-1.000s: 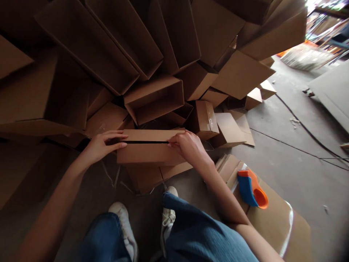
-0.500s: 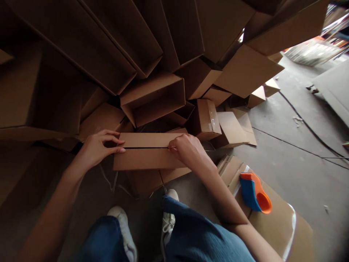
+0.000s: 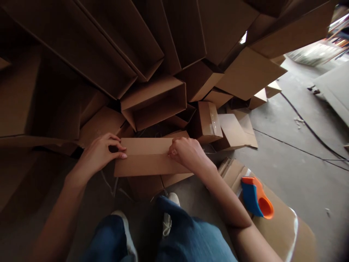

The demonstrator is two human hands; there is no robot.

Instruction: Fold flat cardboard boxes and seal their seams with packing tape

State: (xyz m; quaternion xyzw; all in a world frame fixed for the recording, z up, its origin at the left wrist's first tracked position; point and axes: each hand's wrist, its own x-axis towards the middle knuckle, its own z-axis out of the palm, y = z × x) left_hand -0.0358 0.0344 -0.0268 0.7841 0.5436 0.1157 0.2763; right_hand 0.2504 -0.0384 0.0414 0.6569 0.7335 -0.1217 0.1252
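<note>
A narrow cardboard box [image 3: 147, 165] lies in front of my legs, its two long flaps meeting edge to edge along a thin seam. At its left end, the thumb and index finger of my left hand [image 3: 102, 154] pinch the box near the seam. My right hand [image 3: 188, 153] has its fingers bent together on the seam toward the right end, gripping the flaps there; its fingertips are partly hidden. Beneath this box, another carton [image 3: 147, 186] shows on the floor.
Open cardboard boxes [image 3: 155, 98] pile up ahead and to the left. On the right, an orange and blue tape dispenser [image 3: 256, 198] rests on a strapped stack of flat cardboard [image 3: 280, 233]. A dark cable [image 3: 308, 122] crosses the concrete floor. My shoes stand close below the box.
The dark gap between the two flaps has closed to a thin line. Both hands keep their places on the box, and the whole view has shifted slightly.
</note>
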